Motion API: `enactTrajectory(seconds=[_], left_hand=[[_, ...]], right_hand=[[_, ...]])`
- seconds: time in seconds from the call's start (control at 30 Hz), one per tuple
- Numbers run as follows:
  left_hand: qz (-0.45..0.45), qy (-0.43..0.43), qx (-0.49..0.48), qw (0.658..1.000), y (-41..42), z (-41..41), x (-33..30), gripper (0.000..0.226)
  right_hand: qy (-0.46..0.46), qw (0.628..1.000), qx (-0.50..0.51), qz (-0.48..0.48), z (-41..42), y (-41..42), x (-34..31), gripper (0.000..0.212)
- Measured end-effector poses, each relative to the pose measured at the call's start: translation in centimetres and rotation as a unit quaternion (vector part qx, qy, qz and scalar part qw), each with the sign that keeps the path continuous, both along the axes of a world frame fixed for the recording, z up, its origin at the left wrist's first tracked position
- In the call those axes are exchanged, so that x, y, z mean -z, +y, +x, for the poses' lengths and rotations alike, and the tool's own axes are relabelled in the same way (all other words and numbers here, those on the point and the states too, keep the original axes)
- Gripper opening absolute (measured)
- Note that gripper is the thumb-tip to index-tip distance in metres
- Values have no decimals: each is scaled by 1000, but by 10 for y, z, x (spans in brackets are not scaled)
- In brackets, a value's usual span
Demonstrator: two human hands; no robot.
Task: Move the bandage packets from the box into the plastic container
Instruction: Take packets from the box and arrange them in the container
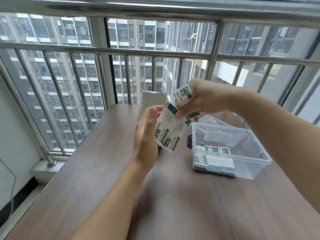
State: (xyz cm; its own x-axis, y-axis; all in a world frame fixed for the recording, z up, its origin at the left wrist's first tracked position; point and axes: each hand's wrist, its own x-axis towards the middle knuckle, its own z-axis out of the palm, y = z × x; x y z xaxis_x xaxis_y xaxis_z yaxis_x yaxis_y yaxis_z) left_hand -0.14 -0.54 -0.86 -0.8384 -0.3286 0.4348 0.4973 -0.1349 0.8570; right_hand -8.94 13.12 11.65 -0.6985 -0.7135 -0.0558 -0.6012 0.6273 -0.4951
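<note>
My left hand (147, 134) holds the white and dark green bandage box (170, 129) up over the table, its flaps open at the top. Just above the box my right hand (199, 99) pinches a few bandage packets (183, 94), white with green print. To the right stands the clear plastic container (259, 153) with several packets (214, 157) lying in its near left corner. The image is blurred around the hands.
The brown wooden table (103, 179) runs up to a window with a steel railing (121, 51). The container's clear lid (213, 119) lies behind it. A black clip (189, 142) sits at the container's left side. A cable (13, 184) hangs at the far left.
</note>
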Motion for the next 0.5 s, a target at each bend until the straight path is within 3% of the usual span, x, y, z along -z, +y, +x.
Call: enactTrajectory(seconds=[0.07, 0.13, 0.2, 0.27, 0.33, 0.5], left_hand=[[18, -73, 158, 985, 1, 4, -5, 50], [43, -143, 324, 934, -4, 7, -8, 50], [79, -175, 425, 885, -7, 10, -9, 50], [91, -193, 424, 880, -6, 9, -9, 42], [86, -203, 375, 901, -1, 8, -7, 35], [160, -191, 268, 931, 5, 3, -7, 32]], right_hand=[[-16, 1000, -10, 11, -2, 7, 9, 9], [-25, 1000, -8, 4, -5, 13, 14, 7], [-35, 999, -13, -15, -8, 19, 19, 10], [-38, 998, -23, -33, -7, 21, 24, 13], [-20, 997, -14, -74, -7, 22, 31, 20], [-7, 955, 44, -293, -9, 22, 51, 45]])
